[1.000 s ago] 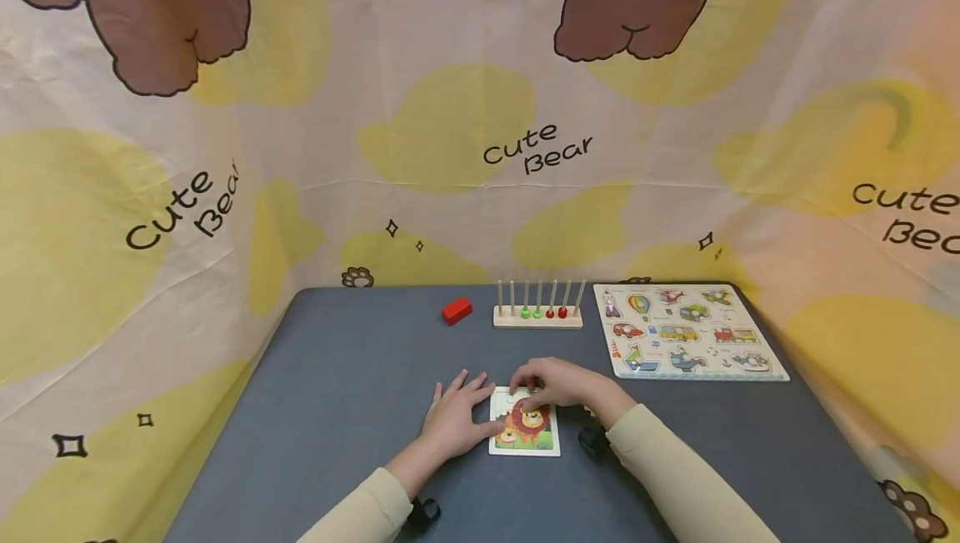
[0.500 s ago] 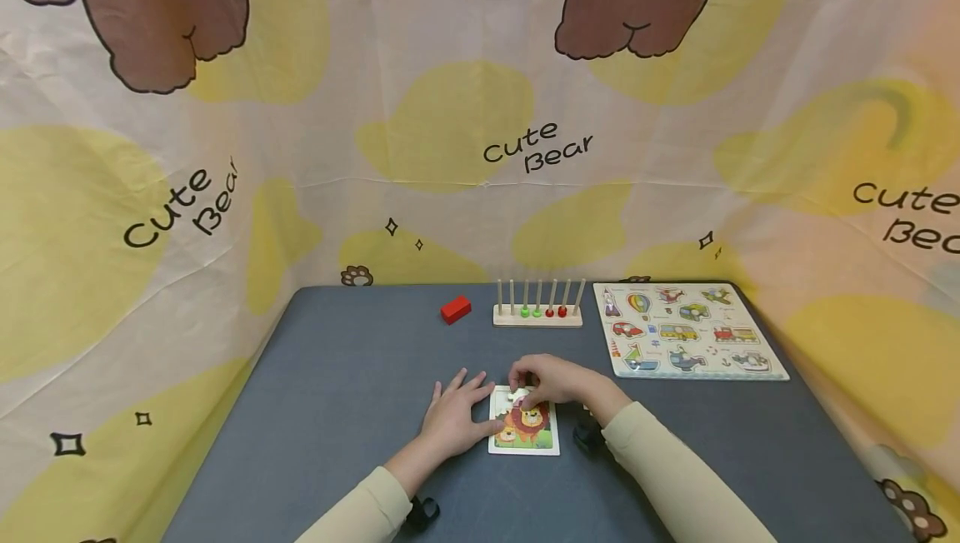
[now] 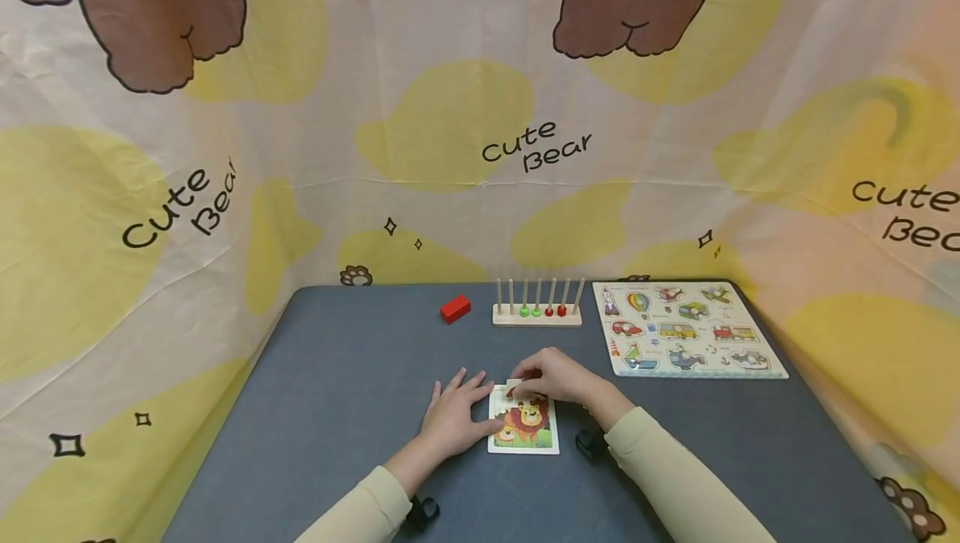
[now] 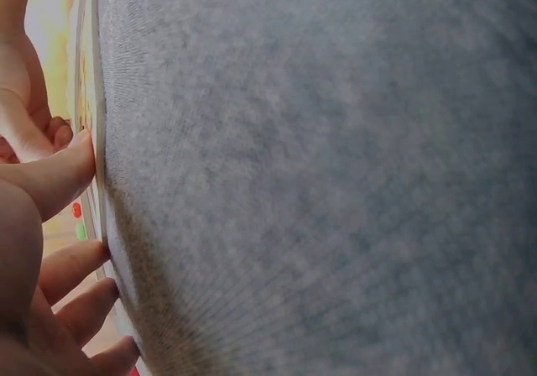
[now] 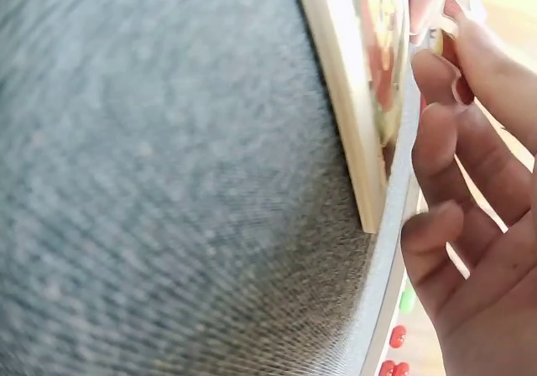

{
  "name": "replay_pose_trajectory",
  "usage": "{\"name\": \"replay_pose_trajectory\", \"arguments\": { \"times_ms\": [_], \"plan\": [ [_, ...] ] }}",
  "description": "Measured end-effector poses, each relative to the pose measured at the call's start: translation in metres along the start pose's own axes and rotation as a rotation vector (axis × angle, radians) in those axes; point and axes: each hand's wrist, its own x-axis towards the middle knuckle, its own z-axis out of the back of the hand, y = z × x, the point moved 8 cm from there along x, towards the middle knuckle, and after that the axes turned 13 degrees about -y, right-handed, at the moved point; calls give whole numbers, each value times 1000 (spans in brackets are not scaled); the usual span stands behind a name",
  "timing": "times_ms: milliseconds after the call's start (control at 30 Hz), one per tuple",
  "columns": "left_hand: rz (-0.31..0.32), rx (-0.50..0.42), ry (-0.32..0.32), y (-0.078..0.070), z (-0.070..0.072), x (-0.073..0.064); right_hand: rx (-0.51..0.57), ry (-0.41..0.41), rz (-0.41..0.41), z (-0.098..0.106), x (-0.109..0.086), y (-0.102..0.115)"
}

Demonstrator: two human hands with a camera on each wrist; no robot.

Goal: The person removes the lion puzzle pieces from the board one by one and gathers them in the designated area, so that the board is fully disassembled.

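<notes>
Right hand (image 3: 557,378) pinches piece (image 5: 450,50) near lion puzzle (image 3: 527,428) (white-bordered).

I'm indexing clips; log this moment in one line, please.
left hand: thumb on lion puzzle | right hand: pinches small piece at puzzle's far edge | red block: on table

I can read "Cute Bear" on the cloth backdrop (image 3: 420,2) at the left of the head view, and again in the centre; at the right edge, the second word runs out of frame.
</notes>
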Motion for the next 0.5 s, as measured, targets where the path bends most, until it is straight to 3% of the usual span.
{"name": "replay_pose_trajectory", "arguments": {
  "times_ms": [167,500],
  "plan": [
    [6,-4,8,0,0,0,8,-25,53,4,0,7],
    [18,9,14,1,-1,1,111,-99,-39,16,-10,5]
  ]
}}
